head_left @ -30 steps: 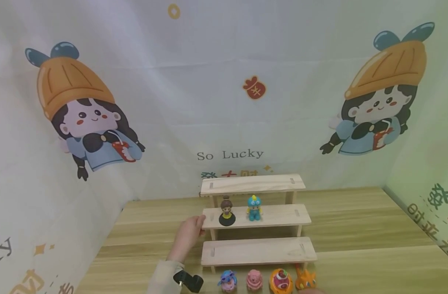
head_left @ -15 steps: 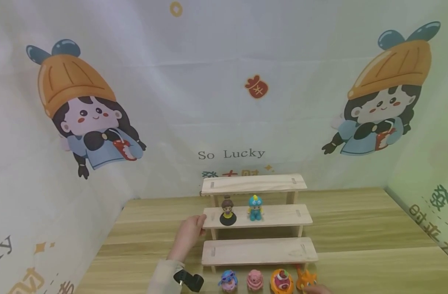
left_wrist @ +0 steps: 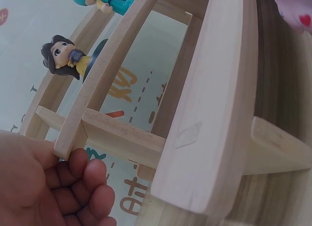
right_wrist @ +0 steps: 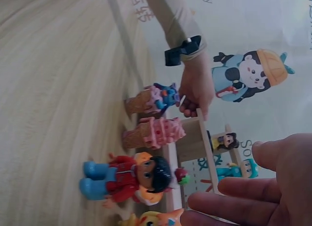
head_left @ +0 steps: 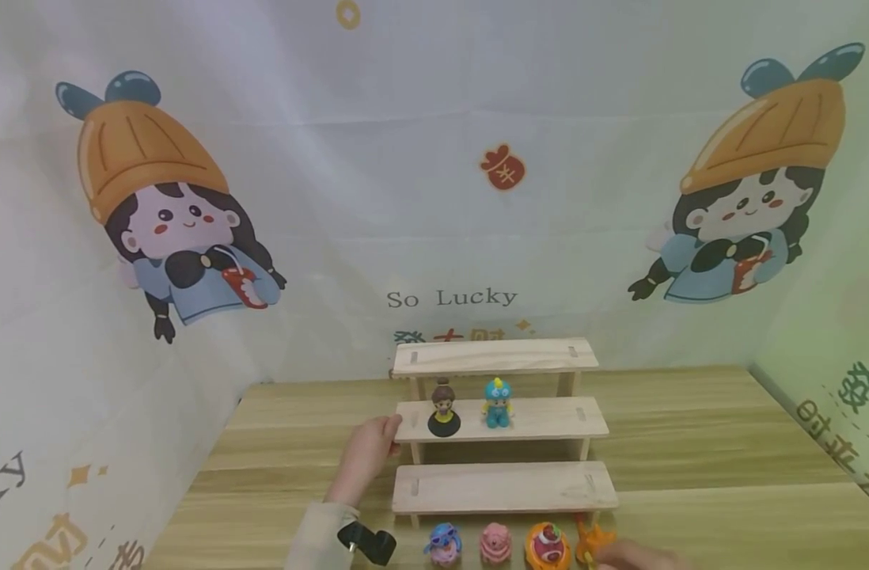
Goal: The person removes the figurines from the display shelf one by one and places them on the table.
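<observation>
My left hand (head_left: 366,455) pinches the left end of the middle step of a three-tier wooden display stand (head_left: 541,421), thumb above and index finger below. On that step stand a brown-haired doll figurine (head_left: 444,408) on a black base and a teal-suited figurine (head_left: 498,408). At the bottom edge of the head view, my right hand (head_left: 637,556) is beside an orange figurine (head_left: 593,541), partly covering it. The right wrist view shows that hand's fingers extended and thumb apart, close to the orange figurine's ear (right_wrist: 175,217). Whether they touch is unclear.
Before the stand, a blue figurine (head_left: 444,545), a pink one (head_left: 495,544) and an orange round one with a red centre (head_left: 548,546) form a row. A toy figure in a red jacket (right_wrist: 124,179) stands nearer in the right wrist view. A printed cloth (head_left: 434,198) hangs behind.
My right hand has come further into view from the lower right, up to the orange figurine. My left hand keeps its hold on the stand. The head view has shifted slightly.
</observation>
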Tool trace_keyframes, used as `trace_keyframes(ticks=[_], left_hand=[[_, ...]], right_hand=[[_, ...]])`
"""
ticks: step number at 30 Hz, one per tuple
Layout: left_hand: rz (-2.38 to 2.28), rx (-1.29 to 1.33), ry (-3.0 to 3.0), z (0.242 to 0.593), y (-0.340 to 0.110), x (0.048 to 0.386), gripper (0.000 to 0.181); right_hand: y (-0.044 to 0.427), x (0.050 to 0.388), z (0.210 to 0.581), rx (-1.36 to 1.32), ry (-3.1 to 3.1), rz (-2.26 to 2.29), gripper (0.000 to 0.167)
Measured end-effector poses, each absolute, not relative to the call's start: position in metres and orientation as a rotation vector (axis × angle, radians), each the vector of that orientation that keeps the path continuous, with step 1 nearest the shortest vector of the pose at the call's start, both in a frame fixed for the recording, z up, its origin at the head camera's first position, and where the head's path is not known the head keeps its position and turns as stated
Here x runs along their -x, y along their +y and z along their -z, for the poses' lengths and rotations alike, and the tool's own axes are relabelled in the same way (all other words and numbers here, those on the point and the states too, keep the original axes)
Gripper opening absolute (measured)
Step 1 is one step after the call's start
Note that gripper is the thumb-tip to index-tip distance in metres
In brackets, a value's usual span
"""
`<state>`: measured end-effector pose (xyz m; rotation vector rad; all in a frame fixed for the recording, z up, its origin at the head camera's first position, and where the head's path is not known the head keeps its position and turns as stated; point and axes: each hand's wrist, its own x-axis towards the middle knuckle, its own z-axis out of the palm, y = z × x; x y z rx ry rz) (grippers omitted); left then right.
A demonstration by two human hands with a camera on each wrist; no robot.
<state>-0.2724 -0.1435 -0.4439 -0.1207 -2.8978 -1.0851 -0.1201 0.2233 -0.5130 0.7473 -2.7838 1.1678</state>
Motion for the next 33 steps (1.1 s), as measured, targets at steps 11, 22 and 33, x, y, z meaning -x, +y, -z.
trace_keyframes(ticks=[11,22,33], left_hand=[[1.103,0.122,-2.895,0.444,-0.145,0.273,0.036],[1.109,0.140,-2.891,0.444,-0.145,0.272,0.036],[1.109,0.138,-2.884,0.446,-0.146,0.272,0.036]], right_hand=[[0.206,0.122,0.431,-0.441,-3.042,-1.334,0.029],[0.191,0.140,0.408,-0.368,-2.918,-1.217,0.026],[0.177,0.157,0.388,-0.419,-2.793,-1.194,0.022]])
